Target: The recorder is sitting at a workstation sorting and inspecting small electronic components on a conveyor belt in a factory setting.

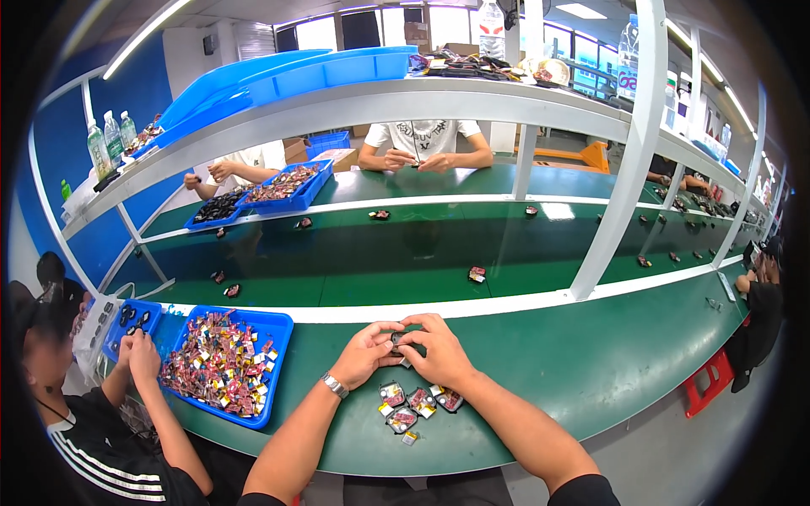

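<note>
My left hand (363,356), with a metal watch on its wrist, and my right hand (439,352) meet above the green table. Between their fingertips they hold a small black casing (396,339), mostly hidden by the fingers. Just below the hands lies a cluster of small casings (402,418) with red circuit boards and silvery parts inside. One more such casing (447,398) lies by my right wrist. A loose small battery with a yellow end (410,438) sits at the cluster's near side.
A blue tray (283,354) heaped with red boards and yellow-ended batteries stands left. Beside it a co-worker's hands (140,354) work over a smaller blue tray (152,310). Behind a white rail (337,314), scattered assemblies (477,275) lie on the green belt, under an overhead shelf (405,101).
</note>
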A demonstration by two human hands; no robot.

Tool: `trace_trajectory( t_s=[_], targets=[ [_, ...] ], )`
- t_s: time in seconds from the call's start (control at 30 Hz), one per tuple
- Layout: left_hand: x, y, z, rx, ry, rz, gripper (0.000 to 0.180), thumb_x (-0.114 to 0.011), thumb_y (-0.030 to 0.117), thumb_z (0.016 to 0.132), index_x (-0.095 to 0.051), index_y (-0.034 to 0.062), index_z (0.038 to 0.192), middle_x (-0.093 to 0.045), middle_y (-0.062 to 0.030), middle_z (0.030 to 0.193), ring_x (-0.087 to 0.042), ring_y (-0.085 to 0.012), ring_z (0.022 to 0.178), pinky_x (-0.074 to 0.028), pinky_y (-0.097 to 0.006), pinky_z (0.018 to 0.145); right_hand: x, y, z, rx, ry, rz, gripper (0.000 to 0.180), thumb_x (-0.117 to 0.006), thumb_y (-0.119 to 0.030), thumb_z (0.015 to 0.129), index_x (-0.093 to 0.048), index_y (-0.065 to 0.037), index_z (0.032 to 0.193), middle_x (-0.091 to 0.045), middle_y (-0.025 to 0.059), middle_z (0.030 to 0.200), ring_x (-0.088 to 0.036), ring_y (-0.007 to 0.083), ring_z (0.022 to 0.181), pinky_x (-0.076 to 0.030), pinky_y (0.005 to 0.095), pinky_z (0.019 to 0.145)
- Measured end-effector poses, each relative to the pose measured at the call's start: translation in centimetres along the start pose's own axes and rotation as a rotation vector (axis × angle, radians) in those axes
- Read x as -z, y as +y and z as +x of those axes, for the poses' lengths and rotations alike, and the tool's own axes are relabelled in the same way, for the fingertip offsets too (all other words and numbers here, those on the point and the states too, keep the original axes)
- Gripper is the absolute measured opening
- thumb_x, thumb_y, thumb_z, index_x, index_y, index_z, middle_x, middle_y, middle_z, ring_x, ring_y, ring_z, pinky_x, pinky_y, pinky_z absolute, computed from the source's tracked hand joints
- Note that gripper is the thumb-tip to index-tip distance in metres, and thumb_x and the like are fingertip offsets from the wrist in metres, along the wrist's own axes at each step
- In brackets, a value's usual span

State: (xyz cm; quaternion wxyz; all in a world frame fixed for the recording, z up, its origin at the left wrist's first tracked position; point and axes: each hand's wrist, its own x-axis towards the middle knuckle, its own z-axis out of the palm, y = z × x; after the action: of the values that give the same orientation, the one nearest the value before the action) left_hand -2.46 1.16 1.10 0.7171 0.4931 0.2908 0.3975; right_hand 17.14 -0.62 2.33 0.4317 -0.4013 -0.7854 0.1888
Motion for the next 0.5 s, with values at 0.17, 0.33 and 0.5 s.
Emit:
trace_trajectory(
  t_s=[0.17, 0.33, 0.5],
  targets=[
    [0.0, -0.1, 0.1, -0.006, 0.001, 0.005, 0.034, -0.051, 0.005, 0.099, -0.049, 0.0058, 0.132, -0.063, -0.0082, 0.116, -0.063, -0.0148, 0.105, -0.055, -0.031, 0.089, -0.7, 0.3, 0.0, 0.043, 0.051, -0.04, 0.01, -0.069, -0.009, 0.081, -0.071, -0.006, 0.091, -0.06, 0.0093, 0.118, -0.054, 0.0284, 0.112, -0.048, 0.0373, 0.092],
    [0.3, -0.1, 0.0, 0.001, -0.003, 0.004, 0.033, -0.047, 0.005, 0.099, -0.048, 0.0055, 0.132, -0.062, -0.0091, 0.119, -0.063, -0.016, 0.106, -0.055, -0.032, 0.091, -0.9, 0.2, 0.0, 0.064, 0.058, -0.038, 0.012, -0.069, -0.009, 0.081, -0.07, -0.005, 0.092, -0.06, 0.0092, 0.119, -0.055, 0.0288, 0.111, -0.048, 0.0379, 0.091],
    [0.3, -0.2, 0.1, 0.008, -0.002, 0.003, 0.031, -0.045, 0.005, 0.1, -0.048, 0.0057, 0.131, -0.062, -0.0094, 0.119, -0.062, -0.0167, 0.108, -0.054, -0.032, 0.092, -1.3, 0.6, -0.2, 0.041, 0.106, -0.03, 0.014, -0.071, -0.008, 0.079, -0.073, -0.007, 0.093, -0.062, 0.0079, 0.118, -0.055, 0.0282, 0.112, -0.049, 0.0374, 0.093]
  ],
)
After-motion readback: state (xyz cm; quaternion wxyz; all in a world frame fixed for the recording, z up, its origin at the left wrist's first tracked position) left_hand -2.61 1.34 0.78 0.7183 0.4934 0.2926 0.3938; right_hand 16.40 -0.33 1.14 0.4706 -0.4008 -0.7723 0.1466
